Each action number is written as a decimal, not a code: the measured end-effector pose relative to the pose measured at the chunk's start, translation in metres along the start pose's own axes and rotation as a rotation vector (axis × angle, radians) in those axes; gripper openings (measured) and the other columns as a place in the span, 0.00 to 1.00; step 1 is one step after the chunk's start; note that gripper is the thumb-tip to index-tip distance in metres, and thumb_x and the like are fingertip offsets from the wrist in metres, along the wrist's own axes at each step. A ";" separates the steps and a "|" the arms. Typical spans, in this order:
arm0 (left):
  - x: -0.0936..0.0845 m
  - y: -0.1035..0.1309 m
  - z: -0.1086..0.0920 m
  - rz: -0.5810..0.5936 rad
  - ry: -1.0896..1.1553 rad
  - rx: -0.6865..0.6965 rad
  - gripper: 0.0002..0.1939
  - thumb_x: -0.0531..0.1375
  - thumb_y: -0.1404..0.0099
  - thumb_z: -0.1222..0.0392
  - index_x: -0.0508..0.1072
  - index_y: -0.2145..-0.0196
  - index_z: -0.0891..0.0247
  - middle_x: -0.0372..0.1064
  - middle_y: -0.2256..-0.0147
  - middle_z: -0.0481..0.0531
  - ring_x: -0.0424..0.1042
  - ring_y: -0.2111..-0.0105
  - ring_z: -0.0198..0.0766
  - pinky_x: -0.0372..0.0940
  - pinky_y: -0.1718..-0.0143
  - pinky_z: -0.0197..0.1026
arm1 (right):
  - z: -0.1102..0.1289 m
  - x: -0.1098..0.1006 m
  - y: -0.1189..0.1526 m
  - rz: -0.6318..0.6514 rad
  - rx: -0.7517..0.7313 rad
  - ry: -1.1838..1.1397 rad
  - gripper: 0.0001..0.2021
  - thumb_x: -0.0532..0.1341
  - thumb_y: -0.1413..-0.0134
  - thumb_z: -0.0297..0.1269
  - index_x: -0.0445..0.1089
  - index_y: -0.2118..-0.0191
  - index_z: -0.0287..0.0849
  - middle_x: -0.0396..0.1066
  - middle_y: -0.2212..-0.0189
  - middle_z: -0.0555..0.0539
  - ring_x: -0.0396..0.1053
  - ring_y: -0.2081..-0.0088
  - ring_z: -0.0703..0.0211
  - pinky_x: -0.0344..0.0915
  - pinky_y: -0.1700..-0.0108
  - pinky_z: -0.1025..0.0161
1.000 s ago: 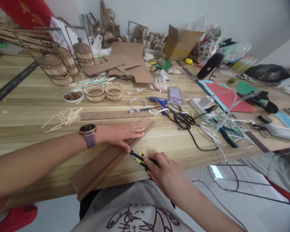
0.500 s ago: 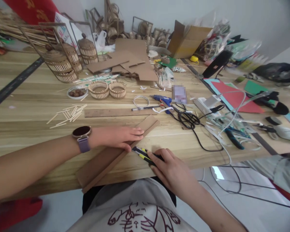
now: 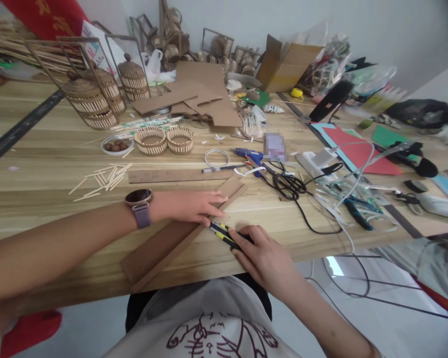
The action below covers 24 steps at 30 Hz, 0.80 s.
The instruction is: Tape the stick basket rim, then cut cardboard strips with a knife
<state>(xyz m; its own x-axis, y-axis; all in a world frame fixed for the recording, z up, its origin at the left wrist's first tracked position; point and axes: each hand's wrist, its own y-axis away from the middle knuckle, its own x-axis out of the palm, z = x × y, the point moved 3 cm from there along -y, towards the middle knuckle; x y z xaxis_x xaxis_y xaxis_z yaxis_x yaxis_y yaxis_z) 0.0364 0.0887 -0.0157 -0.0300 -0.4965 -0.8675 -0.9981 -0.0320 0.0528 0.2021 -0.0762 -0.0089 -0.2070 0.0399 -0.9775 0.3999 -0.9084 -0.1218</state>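
My left hand (image 3: 194,206) lies flat across a long strip of brown cardboard (image 3: 160,248), its fingers stretched out and pressing on it. The strip runs diagonally over the wooden table near its front edge, and a second narrow strip shows along its right side. My right hand (image 3: 263,253) is wrapped around a black and yellow utility knife (image 3: 224,235). The knife's front end reaches the strip's right edge, close beside my left thumb; the blade tip is too small to make out.
Beyond the strip are a flat cardboard piece (image 3: 164,176), small wooden sticks (image 3: 112,176), two round slatted baskets (image 3: 151,140), a blue glue gun (image 3: 248,154) and a coiled black cable (image 3: 289,185). Pliers (image 3: 358,215) lie right. Cardboard sheets (image 3: 201,79) are stacked behind.
My left hand has slid slightly right and up along the strip. The knife in my right hand has also shifted a little up and right along the edge.
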 end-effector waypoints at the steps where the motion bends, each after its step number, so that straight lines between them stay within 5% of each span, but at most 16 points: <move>1: -0.001 -0.003 0.001 -0.007 0.000 0.003 0.22 0.60 0.30 0.56 0.71 0.40 0.60 0.50 0.32 0.63 0.48 0.31 0.57 0.51 0.34 0.56 | -0.003 0.000 -0.001 -0.003 0.009 0.003 0.19 0.53 0.33 0.35 0.67 0.41 0.36 0.69 0.57 0.37 0.70 0.56 0.48 0.76 0.60 0.53; 9: -0.007 -0.019 0.011 -0.080 -0.015 0.018 0.22 0.61 0.31 0.58 0.70 0.41 0.67 0.51 0.32 0.65 0.53 0.33 0.52 0.48 0.32 0.50 | -0.023 -0.001 -0.007 0.008 0.052 0.015 0.20 0.54 0.34 0.36 0.67 0.41 0.36 0.69 0.56 0.38 0.70 0.55 0.48 0.76 0.59 0.52; 19: -0.010 -0.011 0.011 0.113 0.126 0.009 0.44 0.66 0.39 0.44 0.58 0.33 0.69 0.43 0.30 0.65 0.40 0.30 0.53 0.37 0.30 0.49 | -0.025 -0.006 -0.015 0.037 0.021 0.021 0.19 0.56 0.35 0.36 0.68 0.41 0.37 0.69 0.55 0.37 0.71 0.54 0.47 0.76 0.59 0.51; 24: -0.011 -0.012 0.011 0.133 0.106 -0.010 0.46 0.68 0.41 0.44 0.57 0.33 0.69 0.41 0.30 0.65 0.39 0.29 0.53 0.37 0.30 0.50 | -0.020 -0.006 -0.010 0.037 -0.001 0.105 0.19 0.57 0.36 0.35 0.68 0.41 0.36 0.69 0.56 0.37 0.71 0.56 0.47 0.76 0.62 0.53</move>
<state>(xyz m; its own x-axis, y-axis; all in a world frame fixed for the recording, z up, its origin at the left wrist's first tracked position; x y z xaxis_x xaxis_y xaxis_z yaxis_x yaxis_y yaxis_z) 0.0485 0.1037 -0.0123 -0.1556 -0.5860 -0.7952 -0.9850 0.0316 0.1695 0.2172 -0.0596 -0.0049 -0.0980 0.0501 -0.9939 0.4063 -0.9097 -0.0859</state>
